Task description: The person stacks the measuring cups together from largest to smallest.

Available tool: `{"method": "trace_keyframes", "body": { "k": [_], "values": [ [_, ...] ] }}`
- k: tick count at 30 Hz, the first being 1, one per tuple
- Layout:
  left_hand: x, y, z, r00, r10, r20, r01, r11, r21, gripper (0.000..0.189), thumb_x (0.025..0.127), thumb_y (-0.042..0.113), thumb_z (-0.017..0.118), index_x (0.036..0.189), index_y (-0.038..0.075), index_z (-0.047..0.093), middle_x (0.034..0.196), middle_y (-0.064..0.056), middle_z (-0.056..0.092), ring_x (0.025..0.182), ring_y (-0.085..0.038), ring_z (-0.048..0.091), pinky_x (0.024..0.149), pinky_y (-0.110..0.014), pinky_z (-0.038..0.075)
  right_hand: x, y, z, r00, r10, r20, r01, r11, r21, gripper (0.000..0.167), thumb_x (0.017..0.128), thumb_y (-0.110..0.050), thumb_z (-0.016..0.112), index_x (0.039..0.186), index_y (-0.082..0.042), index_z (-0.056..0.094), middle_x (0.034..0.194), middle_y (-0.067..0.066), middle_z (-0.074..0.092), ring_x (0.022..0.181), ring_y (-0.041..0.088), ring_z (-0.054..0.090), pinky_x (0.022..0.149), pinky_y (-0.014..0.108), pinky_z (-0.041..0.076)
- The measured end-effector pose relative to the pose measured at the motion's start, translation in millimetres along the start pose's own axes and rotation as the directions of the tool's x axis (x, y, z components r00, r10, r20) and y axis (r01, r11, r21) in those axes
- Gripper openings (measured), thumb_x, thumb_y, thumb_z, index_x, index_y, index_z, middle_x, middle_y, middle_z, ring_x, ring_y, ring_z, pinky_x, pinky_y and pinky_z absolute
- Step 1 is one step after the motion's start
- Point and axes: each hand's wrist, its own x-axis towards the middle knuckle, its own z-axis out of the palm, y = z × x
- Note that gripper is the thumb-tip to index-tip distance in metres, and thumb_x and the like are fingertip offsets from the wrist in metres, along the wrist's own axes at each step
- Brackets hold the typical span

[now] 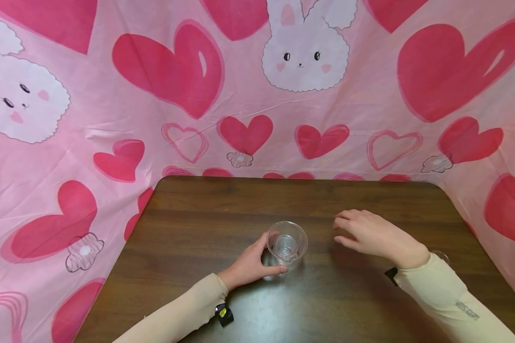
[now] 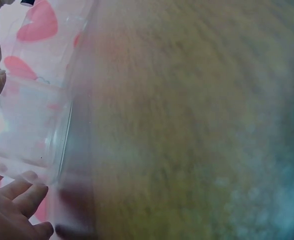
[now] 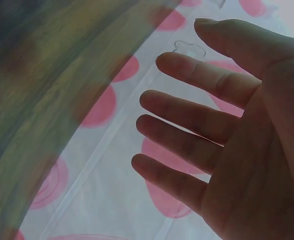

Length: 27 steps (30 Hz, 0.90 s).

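A clear cup (image 1: 298, 240) stands on the brown table around its middle, with round rings visible inside it. My left hand (image 1: 251, 264) holds the cup from its left side, thumb toward the near side and fingers partly hidden behind it. In the left wrist view, the see-through wall of the cup (image 2: 29, 125) lies between the thumb and the other fingers (image 2: 29, 197). To the right of the cup, my right hand (image 1: 362, 233) hovers over the table, apart from it. The right wrist view shows that hand (image 3: 247, 130) with fingers spread and nothing in the palm.
Beside the right forearm, the rim of another clear object (image 1: 441, 256) peeks out, mostly hidden by the sleeve (image 1: 433, 281). The wood-grain table (image 1: 223, 205) ends at a pink cloth (image 1: 240, 95) with hearts and rabbits, which rises behind it and at both sides.
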Motion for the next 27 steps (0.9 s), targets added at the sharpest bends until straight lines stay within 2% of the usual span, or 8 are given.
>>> {"method": "trace_keyframes", "body": {
  "k": [27],
  "values": [
    [0.0,1.4,-1.9,1.000,0.008,0.007,-0.008,1.000,0.002,0.090,0.082,0.050,0.086,0.153,0.023,0.040,0.146,0.005,0.057,0.131,-0.014,0.056,0.111,-0.043,0.044,-21.5,16,2,0.999,0.051,-0.005,-0.051,0.999,0.004,0.017,0.088,-0.024,0.083,0.097,-0.014,0.072,0.097,0.003,0.067,0.088,0.026,0.068,0.079,0.048,0.057]
  ]
}}
